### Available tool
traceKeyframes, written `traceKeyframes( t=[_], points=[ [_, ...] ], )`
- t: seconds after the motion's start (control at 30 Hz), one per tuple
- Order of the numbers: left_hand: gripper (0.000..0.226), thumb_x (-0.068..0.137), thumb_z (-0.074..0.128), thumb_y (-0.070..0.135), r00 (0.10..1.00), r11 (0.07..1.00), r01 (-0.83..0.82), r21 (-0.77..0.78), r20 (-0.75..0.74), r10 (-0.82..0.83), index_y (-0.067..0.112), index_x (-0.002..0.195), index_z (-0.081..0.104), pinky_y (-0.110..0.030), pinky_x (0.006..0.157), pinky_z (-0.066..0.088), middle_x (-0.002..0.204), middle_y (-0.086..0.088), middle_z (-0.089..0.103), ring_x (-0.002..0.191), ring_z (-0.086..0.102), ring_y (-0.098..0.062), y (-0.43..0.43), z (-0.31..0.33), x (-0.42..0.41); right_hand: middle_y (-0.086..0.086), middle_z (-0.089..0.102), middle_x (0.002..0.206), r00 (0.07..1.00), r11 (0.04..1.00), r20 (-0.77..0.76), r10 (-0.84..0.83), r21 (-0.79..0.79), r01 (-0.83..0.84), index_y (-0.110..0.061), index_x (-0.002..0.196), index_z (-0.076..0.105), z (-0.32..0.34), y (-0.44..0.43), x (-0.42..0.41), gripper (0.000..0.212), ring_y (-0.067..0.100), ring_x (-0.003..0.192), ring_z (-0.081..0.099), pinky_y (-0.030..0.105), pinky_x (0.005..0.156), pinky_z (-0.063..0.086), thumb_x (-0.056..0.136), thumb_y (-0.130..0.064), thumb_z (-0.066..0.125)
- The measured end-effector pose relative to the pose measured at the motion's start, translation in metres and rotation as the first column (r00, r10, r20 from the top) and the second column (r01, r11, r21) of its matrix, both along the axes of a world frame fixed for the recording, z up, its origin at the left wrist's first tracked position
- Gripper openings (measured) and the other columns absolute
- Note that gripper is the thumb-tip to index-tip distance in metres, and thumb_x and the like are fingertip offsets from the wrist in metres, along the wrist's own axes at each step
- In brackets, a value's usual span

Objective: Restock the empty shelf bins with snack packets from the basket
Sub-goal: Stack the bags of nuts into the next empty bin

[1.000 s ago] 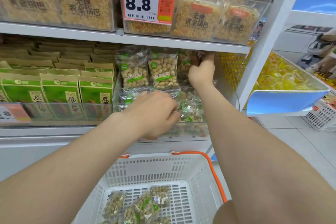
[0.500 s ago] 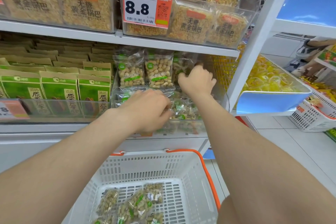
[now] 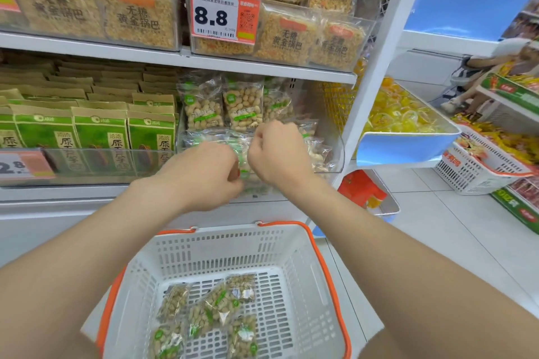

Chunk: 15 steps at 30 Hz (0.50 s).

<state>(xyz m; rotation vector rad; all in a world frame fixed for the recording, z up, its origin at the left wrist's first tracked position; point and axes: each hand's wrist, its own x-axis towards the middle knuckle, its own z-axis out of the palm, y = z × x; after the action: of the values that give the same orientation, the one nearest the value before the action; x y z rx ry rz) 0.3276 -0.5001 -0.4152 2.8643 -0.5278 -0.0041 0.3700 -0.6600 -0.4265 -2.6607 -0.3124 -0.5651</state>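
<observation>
A clear shelf bin (image 3: 335,151) on the middle shelf holds clear peanut packets with green labels; a few stand upright at its back (image 3: 242,105). Both my hands are in the bin's front part, side by side. My left hand (image 3: 204,175) has its fingers curled round a peanut packet (image 3: 243,166) lying between the hands. My right hand (image 3: 277,151) is curled too, knuckles up, gripping the same pile of packets. Below stands a white basket (image 3: 294,259) with orange handles. Several peanut packets (image 3: 215,312) lie on its floor.
Green sunflower-seed bags (image 3: 99,137) fill the bin to the left. Rice-cracker packs and an 8.8 price tag (image 3: 223,16) sit on the shelf above. To the right are a white shelf post (image 3: 376,67), a blue tray of yellow sweets (image 3: 402,116) and another white basket (image 3: 478,172).
My right hand has come down and forward from the upright packets at the bin's back to beside the left hand. The left hand has stayed in the front pile.
</observation>
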Motion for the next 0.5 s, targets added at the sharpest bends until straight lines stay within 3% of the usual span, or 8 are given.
traceKeyframes(
  t=[0.07,0.13,0.2,0.27,0.37,0.43,0.5],
  points=[
    [0.038,0.092,0.062,0.046,0.985,0.993,0.052,0.109,-0.169,-0.033,0.011,0.077,0.068,-0.037,0.066,0.055,0.071,-0.001,0.066,0.069,0.062,-0.023,0.012,-0.001,-0.012,0.015,0.042,0.051,0.987,0.988,-0.066,0.143,-0.057,-0.147,-0.011,0.055,0.044,-0.008,0.006,-0.015,0.024,0.034,0.048,0.041,0.035,0.047,0.034,0.075,-0.022,0.038],
    [0.042,0.095,0.061,0.049,0.945,0.966,0.121,0.229,-0.326,-0.042,0.01,0.087,0.072,-0.036,0.07,0.053,0.084,-0.004,0.073,0.077,0.066,-0.024,0.022,-0.008,-0.019,0.016,0.041,0.049,0.934,0.946,-0.201,0.294,-0.078,-0.315,-0.009,0.053,0.046,-0.016,0.009,-0.029,0.026,0.031,0.045,0.036,0.036,0.047,0.043,0.076,-0.02,0.039],
    [0.042,0.098,0.057,0.052,0.886,0.926,0.168,0.338,-0.464,0.008,0.012,0.093,0.07,-0.034,0.073,0.051,0.099,-0.004,0.075,0.084,0.065,-0.024,0.03,-0.024,-0.021,0.014,0.051,0.049,0.831,0.889,-0.414,0.37,-0.101,-0.447,-0.007,0.055,0.055,-0.029,0.013,-0.044,0.029,0.027,0.042,0.044,0.038,0.051,0.055,0.081,-0.012,0.043],
    [0.033,0.097,0.058,0.05,0.854,0.89,0.21,0.405,-0.519,0.035,0.019,0.088,0.063,-0.034,0.071,0.046,0.094,0.0,0.069,0.079,0.057,-0.024,0.033,-0.046,-0.021,0.012,0.066,0.057,0.704,0.823,-0.624,0.34,-0.165,-0.543,-0.003,0.065,0.067,-0.053,0.019,-0.051,0.028,0.019,0.045,0.06,0.037,0.05,0.058,0.084,-0.006,0.045],
    [0.032,0.096,0.061,0.037,0.849,0.846,0.25,0.47,-0.527,0.042,0.017,0.072,0.054,-0.036,0.067,0.044,0.075,0.001,0.056,0.07,0.052,-0.024,0.035,-0.072,-0.021,0.01,0.073,0.079,0.617,0.739,-0.746,0.25,-0.264,-0.619,-0.008,0.082,0.073,-0.099,0.034,-0.051,0.026,0.026,0.075,0.066,0.043,0.064,0.06,0.086,-0.01,0.047],
    [0.028,0.096,0.06,0.028,0.852,0.822,0.271,0.501,-0.522,0.037,0.017,0.072,0.05,-0.035,0.064,0.043,0.075,0.0,0.053,0.069,0.049,-0.023,0.034,-0.087,-0.019,0.009,0.069,0.088,0.581,0.673,-0.792,0.188,-0.327,-0.664,-0.011,0.083,0.069,-0.126,0.045,-0.046,0.023,0.029,0.083,0.062,0.04,0.069,0.056,0.089,-0.011,0.047],
    [0.019,0.098,0.059,0.022,0.861,0.803,0.278,0.527,-0.507,0.034,0.017,0.08,0.056,-0.033,0.061,0.041,0.081,0.0,0.055,0.069,0.049,-0.022,0.034,-0.096,-0.016,0.007,0.06,0.081,0.549,0.627,-0.826,0.129,-0.361,-0.691,-0.011,0.071,0.055,-0.151,0.054,-0.041,0.02,0.028,0.074,0.056,0.04,0.066,0.053,0.089,-0.006,0.048]
  ],
)
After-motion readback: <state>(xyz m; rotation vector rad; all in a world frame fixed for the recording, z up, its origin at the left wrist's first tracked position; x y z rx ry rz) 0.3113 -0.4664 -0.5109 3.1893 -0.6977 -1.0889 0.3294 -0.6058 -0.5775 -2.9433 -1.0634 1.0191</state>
